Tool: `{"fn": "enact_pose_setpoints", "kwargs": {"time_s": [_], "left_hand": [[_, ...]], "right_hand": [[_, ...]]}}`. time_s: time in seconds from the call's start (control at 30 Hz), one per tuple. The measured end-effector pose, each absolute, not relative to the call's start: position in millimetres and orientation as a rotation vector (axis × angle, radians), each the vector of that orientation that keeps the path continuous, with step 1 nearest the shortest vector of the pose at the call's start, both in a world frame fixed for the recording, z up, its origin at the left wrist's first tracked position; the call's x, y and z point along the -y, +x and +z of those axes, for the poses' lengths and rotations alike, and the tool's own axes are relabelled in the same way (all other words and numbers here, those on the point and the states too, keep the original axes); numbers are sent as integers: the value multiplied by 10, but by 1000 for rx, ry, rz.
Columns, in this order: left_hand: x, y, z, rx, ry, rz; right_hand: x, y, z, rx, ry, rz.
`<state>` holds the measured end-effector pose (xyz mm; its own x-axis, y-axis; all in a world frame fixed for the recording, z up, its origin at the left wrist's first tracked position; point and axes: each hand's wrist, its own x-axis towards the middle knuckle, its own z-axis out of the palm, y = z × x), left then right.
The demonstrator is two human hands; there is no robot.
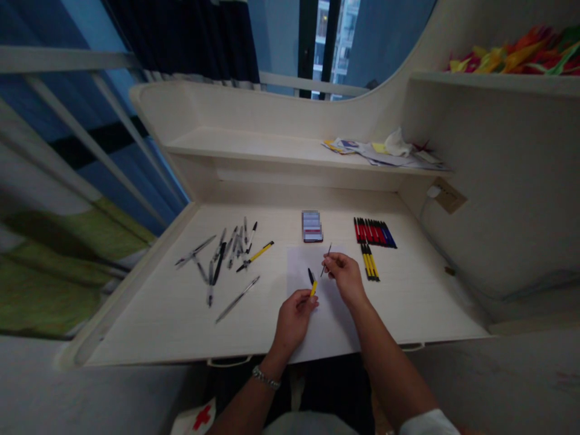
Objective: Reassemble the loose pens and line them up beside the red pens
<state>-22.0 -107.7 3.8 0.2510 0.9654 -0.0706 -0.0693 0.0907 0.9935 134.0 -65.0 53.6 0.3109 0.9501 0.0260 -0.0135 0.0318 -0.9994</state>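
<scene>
My left hand (295, 315) is closed around a yellow and black pen barrel (312, 282), whose dark tip points up and away from me. My right hand (345, 277) pinches a thin dark refill (326, 260) between thumb and fingers, tilted upward. Both hands hover over a white sheet of paper (302, 263) on the pale desk (408, 302), a few centimetres apart.
Several loose pens and pen parts (226, 257) are scattered at the left. A neat row of red, black and blue pens (374, 232) and yellow pens (370, 263) lies at the right. A small box (312, 226) sits behind the paper. Papers (385, 153) lie on the shelf.
</scene>
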Motion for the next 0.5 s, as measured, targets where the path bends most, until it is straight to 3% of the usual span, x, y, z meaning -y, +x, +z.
{"fn": "enact_pose_setpoints", "kwargs": {"time_s": [0.5], "left_hand": [[1063, -256, 74, -1029, 1211, 1011]], "right_hand": [[842, 1318, 405, 1296, -1398, 1147]]}}
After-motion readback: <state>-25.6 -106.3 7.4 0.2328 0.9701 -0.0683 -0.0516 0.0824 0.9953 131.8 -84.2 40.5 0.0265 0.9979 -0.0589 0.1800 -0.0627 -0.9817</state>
